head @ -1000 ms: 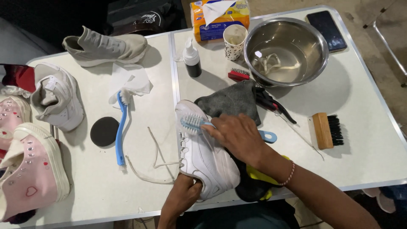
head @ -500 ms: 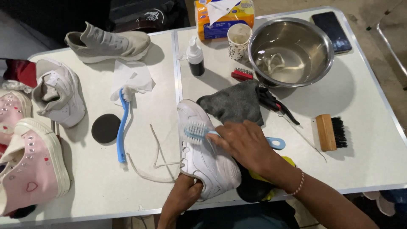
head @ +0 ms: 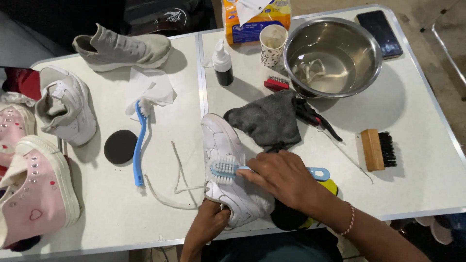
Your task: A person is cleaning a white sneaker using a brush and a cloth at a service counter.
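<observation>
My white leather sneaker (head: 228, 170) lies on the white folding table (head: 417, 121) right in front of me, its long axis running away from me and a little to the left, toe at the far end and heel toward my body. My left hand (head: 208, 228) is the nearer one to the heel: it is curled closed around the heel end from below, pinning the shoe at the table's near edge. My right hand (head: 281, 177) comes in from the right, fingers wrapped shut on the handle of a small light-blue plastic brush with white bristles (head: 224, 168), so the handle crosses the shoe's length almost square. The bristle head rests on the upper about midway along, seemingly over the lace area, though my knuckles hide part of it. Beyond my right hand a crumpled grey cloth (head: 267, 121) touches the shoe's far side. To the left of my left hand a loose white shoelace (head: 177, 182) trails beside the sole.
</observation>
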